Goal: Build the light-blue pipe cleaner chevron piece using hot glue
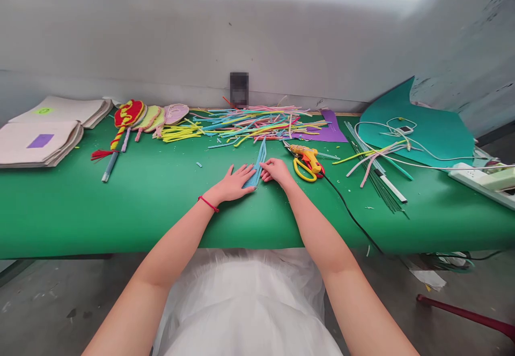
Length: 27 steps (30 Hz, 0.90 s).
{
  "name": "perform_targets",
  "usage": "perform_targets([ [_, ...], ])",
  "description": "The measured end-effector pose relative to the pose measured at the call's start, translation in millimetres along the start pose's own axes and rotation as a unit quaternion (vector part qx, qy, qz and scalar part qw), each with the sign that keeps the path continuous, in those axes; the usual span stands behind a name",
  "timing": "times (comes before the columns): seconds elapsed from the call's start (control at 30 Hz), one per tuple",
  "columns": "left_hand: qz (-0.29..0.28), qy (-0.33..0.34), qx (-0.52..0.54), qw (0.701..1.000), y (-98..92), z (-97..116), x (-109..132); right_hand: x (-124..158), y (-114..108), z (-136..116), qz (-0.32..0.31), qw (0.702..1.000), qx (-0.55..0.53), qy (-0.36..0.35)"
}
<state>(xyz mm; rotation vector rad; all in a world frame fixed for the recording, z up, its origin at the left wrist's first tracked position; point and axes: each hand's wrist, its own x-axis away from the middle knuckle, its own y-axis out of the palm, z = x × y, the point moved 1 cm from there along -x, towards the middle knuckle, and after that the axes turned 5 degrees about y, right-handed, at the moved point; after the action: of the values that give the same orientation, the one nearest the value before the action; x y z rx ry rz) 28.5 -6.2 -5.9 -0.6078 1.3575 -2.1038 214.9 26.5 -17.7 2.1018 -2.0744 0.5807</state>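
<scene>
Several blue pipe cleaners [261, 154] lie side by side on the green table in front of me, forming a narrow flat bundle. My left hand [235, 183] rests flat over the bundle's left and near part, fingers spread, covering some of it. At the right edge, my right hand [277, 171] is closed, thumb and fingers pinched on a blue pipe cleaner. Just right of that hand lie a yellow glue gun [309, 154] and yellow-handled scissors [301, 171], partly overlapping each other.
Loose coloured pipe cleaners [257, 122] are heaped at the back. Finished fan-like crafts [129, 113] and paper stacks [38, 141] lie left. To the right are a teal sheet [422, 130], thin wires [380, 187], a white cable and a power strip [478, 178]. A black cord [350, 211] crosses the table's front edge.
</scene>
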Motion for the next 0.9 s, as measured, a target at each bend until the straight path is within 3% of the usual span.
perform_targets([
  [0.47, -0.013, 0.008, -0.021, 1.000, -1.6, 3.7, 0.3, 4.1, 10.0, 0.0, 0.111, 0.977, 0.166, -0.068],
  [0.7, -0.021, 0.006, -0.036, 0.999, -1.6, 2.4, 0.4, 10.8, 13.8, -3.8, 0.145, 0.941, 0.294, -0.080],
  [0.9, -0.014, 0.006, -0.040, 0.999, -2.8, 4.7, 0.7, 14.3, 20.0, -9.9, 0.190, 0.873, 0.443, -0.080],
])
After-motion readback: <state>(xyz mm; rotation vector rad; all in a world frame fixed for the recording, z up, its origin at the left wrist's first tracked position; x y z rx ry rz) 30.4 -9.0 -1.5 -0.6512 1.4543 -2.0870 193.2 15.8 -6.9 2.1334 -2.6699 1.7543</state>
